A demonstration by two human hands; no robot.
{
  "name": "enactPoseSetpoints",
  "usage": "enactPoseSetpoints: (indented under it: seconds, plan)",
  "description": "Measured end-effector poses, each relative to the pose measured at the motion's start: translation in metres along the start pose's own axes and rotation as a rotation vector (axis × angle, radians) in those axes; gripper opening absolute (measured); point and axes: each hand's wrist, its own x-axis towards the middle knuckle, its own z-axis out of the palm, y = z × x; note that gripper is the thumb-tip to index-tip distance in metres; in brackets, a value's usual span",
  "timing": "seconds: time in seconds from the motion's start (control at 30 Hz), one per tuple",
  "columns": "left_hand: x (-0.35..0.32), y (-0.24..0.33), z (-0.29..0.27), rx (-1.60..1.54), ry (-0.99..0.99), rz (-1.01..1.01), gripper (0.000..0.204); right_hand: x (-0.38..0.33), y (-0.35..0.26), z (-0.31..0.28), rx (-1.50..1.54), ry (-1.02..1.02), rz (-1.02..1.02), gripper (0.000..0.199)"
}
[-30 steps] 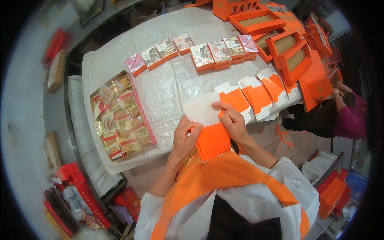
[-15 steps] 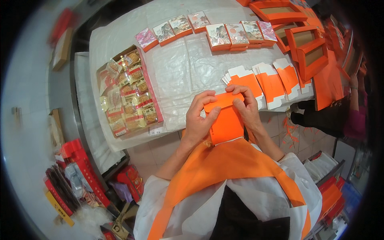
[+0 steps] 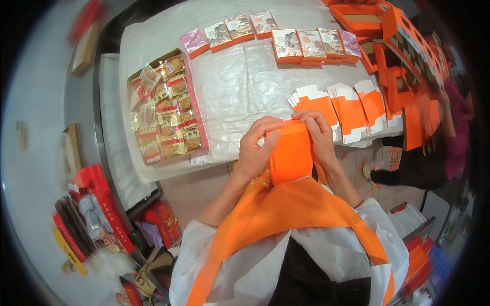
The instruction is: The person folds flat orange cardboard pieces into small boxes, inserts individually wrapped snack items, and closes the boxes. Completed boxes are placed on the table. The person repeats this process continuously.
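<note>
Between my two hands is a small orange cardboard box (image 3: 292, 155), held up in front of my orange apron just off the table's near edge. My left hand (image 3: 259, 144) grips its left side near the top, thumb on the face. My right hand (image 3: 319, 135) pinches the upper right edge, fingers curled over the top. The box's upper end lies at my fingertips; its far side is hidden. Just beyond my right hand lie stacks of flat orange-and-white box blanks (image 3: 348, 115) on the table.
A carton of wrapped round pastries (image 3: 168, 115) stands at the table's left. Small picture-topped boxes (image 3: 287, 45) form a row at the back. Orange trays (image 3: 395, 81) pile up at the right, where another person's arm (image 3: 448, 115) holds a large partitioned orange piece (image 3: 412, 43).
The box's top flap, folded outward before, now sits closed at the top edge under my fingers. At the right, the other person has lifted a large orange piece over the trays.
</note>
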Motion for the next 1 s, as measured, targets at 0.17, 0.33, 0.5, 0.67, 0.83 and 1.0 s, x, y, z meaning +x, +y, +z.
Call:
enactPoseSetpoints:
  seconds: [0.17,0.33,0.5,0.67,0.83,1.0]
  plan:
    - [-0.006,0.011,-0.008,0.177,0.056,0.099,0.012,0.001,0.005,0.009,-0.125,0.050,0.122,0.019]
    - [-0.018,0.033,-0.053,0.509,-0.077,-0.414,0.023,0.022,0.021,0.063,-0.308,-0.411,-0.020,0.017]
    - [-0.089,0.011,-0.145,0.152,0.289,-0.564,0.032,0.069,0.071,0.160,-0.276,-0.763,0.176,0.017]
    - [-0.191,-0.027,-0.210,-0.188,1.098,-0.643,0.030,0.127,0.218,0.279,-0.818,-0.991,0.095,0.044]
    - [-0.253,-0.054,-0.231,-0.390,1.649,-0.601,0.044,0.115,0.323,0.354,-1.298,-1.111,-0.143,0.078]
    - [-0.268,-0.064,-0.236,-0.456,1.742,-0.523,0.052,0.097,0.348,0.367,-1.356,-1.022,-0.103,0.093]
